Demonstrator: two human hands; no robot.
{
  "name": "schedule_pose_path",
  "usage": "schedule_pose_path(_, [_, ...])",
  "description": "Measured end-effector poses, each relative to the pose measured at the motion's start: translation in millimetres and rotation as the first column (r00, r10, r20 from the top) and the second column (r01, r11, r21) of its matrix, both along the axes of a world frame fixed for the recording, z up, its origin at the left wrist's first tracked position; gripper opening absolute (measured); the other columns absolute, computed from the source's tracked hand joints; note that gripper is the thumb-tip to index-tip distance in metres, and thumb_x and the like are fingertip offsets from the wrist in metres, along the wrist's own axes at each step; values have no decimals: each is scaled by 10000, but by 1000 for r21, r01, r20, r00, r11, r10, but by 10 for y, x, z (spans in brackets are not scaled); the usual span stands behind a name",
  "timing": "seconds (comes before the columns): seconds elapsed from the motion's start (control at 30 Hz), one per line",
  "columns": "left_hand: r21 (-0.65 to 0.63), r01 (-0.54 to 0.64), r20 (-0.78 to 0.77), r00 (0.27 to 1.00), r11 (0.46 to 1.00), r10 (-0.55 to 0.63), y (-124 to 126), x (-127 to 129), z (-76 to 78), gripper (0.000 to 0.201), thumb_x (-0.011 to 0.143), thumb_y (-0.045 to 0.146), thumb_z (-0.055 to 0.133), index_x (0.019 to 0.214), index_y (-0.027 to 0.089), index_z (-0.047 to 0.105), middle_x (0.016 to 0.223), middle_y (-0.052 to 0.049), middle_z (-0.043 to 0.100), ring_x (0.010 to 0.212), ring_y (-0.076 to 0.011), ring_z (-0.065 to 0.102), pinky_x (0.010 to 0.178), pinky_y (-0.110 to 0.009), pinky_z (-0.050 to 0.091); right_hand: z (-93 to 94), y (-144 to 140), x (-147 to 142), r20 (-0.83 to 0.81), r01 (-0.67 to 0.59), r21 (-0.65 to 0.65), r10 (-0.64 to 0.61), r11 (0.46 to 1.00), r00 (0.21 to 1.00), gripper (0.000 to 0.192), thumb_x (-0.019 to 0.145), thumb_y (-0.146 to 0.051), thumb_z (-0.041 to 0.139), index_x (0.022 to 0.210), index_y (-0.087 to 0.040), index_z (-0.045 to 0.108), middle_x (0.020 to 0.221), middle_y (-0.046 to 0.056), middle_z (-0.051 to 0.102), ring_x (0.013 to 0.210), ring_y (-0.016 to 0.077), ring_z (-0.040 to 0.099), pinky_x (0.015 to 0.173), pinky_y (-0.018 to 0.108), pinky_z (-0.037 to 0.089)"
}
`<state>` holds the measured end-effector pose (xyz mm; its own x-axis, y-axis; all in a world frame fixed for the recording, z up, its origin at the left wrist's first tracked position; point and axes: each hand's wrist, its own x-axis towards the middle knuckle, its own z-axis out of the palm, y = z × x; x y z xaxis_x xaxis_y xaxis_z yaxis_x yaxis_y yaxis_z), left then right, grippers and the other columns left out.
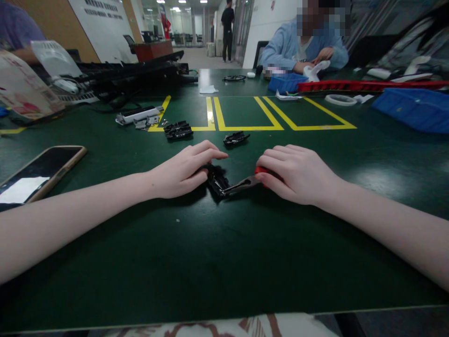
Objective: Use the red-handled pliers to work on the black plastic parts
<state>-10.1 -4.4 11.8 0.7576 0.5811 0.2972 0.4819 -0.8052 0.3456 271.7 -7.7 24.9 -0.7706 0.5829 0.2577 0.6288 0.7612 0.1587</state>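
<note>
A small black plastic part (217,180) rests on the green table in front of me. My left hand (191,171) grips its left side between thumb and fingers, with the index finger stretched over it. In my right hand (296,173) are red-handled pliers (245,184), fingers wrapped round the handles. The pliers' metal jaws point left and touch the lower right edge of the black part. Whether the jaws are closed on anything I cannot tell. Just beyond lie another black part (235,138) and a group of black parts (178,130).
A phone (42,173) lies at the left. Metal pieces (147,122) and yellow tape outlines (250,128) are farther back. Blue bins (414,108) and a red strip (372,86) stand at the right. Across the table sits a person in a light blue sleeve (280,47).
</note>
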Motion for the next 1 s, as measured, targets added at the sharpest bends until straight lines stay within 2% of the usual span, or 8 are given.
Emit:
schedule_pose_path(0.1, [23,-89,-9,996,996,89,-32,-6,7,424,955,207,364,1343,128,515,1263,-120,561,1072,-227,578,958,-384,464,-5,2,5,1,-11,17,11,1000,1000,520,1021,-479,248,866,-168,634,805,92,657,702,214,561,651,329,367])
schedule_pose_path(0.17, [49,-180,-46,982,982,183,-82,-1,19,429,985,338,378,1325,132,538,1238,-116,583,1046,-246,590,932,-413,450,-4,2,10,-5,-11,21,11,1000,1000,523,1022,-482,248,873,-165,636,802,89,655,705,213,563,650,327,371])
schedule_pose_path(0.3, [116,-298,-156,937,948,313,-225,42,29,716,906,684,450,1366,139,503,1291,-132,589,1134,-329,561,949,-471,401,0,-3,21,-27,-5,33,6,999,1000,513,1022,-476,252,890,-167,639,800,87,652,711,213,564,650,326,374])
schedule_pose_path(0.4, [118,-333,-181,919,935,350,-301,82,14,878,813,800,498,1379,130,458,1314,-153,569,1152,-348,544,973,-480,381,-2,-4,27,-43,15,51,-12,999,999,501,1020,-471,261,880,-169,635,794,87,650,708,212,558,644,328,370])
schedule_pose_path(0.57, [47,-354,-158,921,934,357,-316,103,7,817,809,750,564,1344,143,449,1234,-141,596,1122,-334,562,979,-485,387,-13,-6,24,-97,41,65,-35,997,995,483,1021,-458,271,857,-172,624,811,87,658,715,206,556,650,329,366])
schedule_pose_path(0.8, [-157,-260,-53,966,953,255,-276,105,34,834,745,650,705,1389,185,451,1293,-119,589,1138,-313,563,971,-464,440,-37,-24,-3,-108,59,47,-53,997,993,471,1020,-452,279,866,-169,623,826,95,668,731,213,564,652,335,359])
schedule_pose_path(1.0, [-212,-207,-45,978,955,202,-231,112,33,743,726,638,732,1310,217,547,1284,-94,575,1175,-310,529,997,-466,449,-57,-18,-30,-121,77,11,-75,997,990,457,1016,-456,290,861,-179,618,826,90,674,736,214,573,657,334,361])
